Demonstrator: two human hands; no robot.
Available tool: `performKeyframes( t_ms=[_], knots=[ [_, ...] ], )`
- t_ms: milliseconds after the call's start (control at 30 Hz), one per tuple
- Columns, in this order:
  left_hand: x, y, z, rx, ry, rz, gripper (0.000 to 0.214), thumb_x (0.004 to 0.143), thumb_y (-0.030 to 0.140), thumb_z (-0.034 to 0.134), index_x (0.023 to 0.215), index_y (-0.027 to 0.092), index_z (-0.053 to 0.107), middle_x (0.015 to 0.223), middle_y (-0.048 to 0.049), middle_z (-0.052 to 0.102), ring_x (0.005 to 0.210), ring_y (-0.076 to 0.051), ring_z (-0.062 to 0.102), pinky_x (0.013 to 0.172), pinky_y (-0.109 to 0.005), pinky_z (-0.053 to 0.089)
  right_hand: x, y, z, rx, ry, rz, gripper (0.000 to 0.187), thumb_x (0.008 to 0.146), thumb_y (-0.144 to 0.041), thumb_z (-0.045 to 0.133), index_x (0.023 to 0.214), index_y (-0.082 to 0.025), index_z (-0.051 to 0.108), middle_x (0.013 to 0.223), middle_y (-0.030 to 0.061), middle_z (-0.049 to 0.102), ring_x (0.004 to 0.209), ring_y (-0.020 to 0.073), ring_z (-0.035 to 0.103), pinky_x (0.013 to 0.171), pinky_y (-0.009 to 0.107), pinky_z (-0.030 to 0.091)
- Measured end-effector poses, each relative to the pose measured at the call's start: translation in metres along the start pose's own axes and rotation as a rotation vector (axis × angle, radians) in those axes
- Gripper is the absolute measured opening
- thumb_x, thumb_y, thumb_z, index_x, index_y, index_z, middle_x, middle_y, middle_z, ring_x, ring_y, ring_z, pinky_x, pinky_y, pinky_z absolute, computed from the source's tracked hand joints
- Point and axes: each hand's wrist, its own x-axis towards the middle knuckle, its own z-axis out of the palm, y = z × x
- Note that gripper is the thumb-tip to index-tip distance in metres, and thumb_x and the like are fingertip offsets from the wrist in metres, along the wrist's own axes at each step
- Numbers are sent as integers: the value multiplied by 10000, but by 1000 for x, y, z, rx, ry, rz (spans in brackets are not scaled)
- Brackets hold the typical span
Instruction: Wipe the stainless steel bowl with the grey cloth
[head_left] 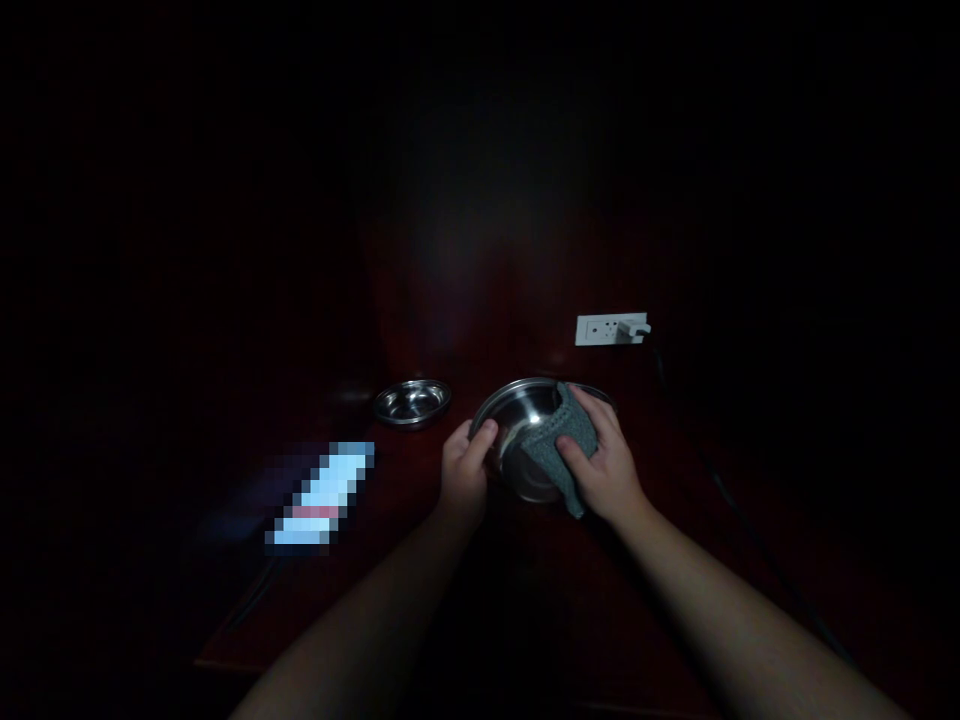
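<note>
A shiny steel bowl (517, 420) is tilted up toward me over a dark reddish table (390, 590). My left hand (463, 470) grips the bowl's left rim, thumb hooked over the edge. Pressed against the bowl's right side is a grey knitted cloth (559, 445), pinched between the thumb and fingers of my right hand (604, 460). Part of the cloth hangs down below the rim.
A smaller steel bowl (412, 401) rests on the table to the left. A lit, blurred rectangular screen (321, 498) lies further left. On the dark wall behind is a white socket (609, 328) with a plug and cable. The surroundings are very dark.
</note>
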Motion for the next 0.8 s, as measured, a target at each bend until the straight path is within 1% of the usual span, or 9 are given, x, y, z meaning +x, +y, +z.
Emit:
performKeyframes(
  t_ms=[167, 267, 400, 467, 600, 667, 733, 800],
  knots=[
    [1, -2, 1, -83, 22, -9, 243, 728, 375, 609, 800, 143, 588, 685, 5, 600, 591, -100, 547, 571, -224, 414, -2, 7, 4, 48, 31, 91, 564, 793, -416, 538, 1296, -205, 396, 1242, 107, 482, 1142, 256, 459, 984, 460, 356],
    [2, -4, 1, -84, 16, -32, 248, 724, 383, 609, 788, 145, 587, 671, 7, 592, 569, -98, 537, 538, -216, 397, -1, 10, 1, 37, 35, 84, 568, 783, -419, 552, 1289, -207, 408, 1239, 108, 486, 1129, 261, 468, 976, 465, 361],
    [4, -7, -1, -5, -25, -42, 255, 740, 403, 583, 809, 158, 579, 625, 25, 547, 524, -87, 491, 514, -213, 378, 2, 11, -3, -12, 37, 62, 561, 777, -423, 555, 1280, -214, 423, 1204, 103, 502, 1105, 265, 482, 963, 465, 373],
    [5, -8, -2, 64, -26, -9, 245, 750, 401, 572, 813, 165, 568, 630, 28, 536, 537, -87, 485, 536, -214, 389, 3, 10, -6, -31, 26, 60, 568, 772, -422, 559, 1282, -215, 421, 1171, 98, 510, 1080, 261, 494, 947, 456, 388],
    [4, -3, -2, 230, -12, 167, 225, 745, 355, 586, 887, 182, 564, 734, 9, 561, 643, -103, 515, 610, -215, 411, 6, 8, -11, -75, -5, 36, 589, 759, -430, 565, 1289, -219, 417, 1132, 96, 514, 1042, 266, 503, 915, 464, 405],
    [4, 1, -3, 255, -32, 203, 226, 721, 315, 612, 898, 182, 568, 753, 2, 568, 661, -109, 520, 615, -215, 411, 8, 7, -13, -97, -30, 10, 596, 751, -432, 570, 1289, -223, 419, 1134, 98, 511, 1035, 272, 500, 907, 473, 405],
    [5, 4, -4, 228, -54, 142, 177, 705, 303, 621, 811, 171, 570, 688, 10, 562, 600, -102, 511, 568, -213, 398, 9, 5, -15, -102, -65, -17, 607, 745, -426, 576, 1295, -228, 413, 1150, 99, 500, 1040, 274, 493, 908, 474, 405],
    [7, 4, -5, 171, -64, 31, 179, 706, 328, 611, 690, 157, 558, 595, 20, 542, 521, -91, 490, 516, -213, 376, 9, 3, -16, -92, -104, -39, 620, 740, -420, 583, 1304, -233, 405, 1174, 98, 484, 1055, 273, 482, 916, 471, 402]
  ],
)
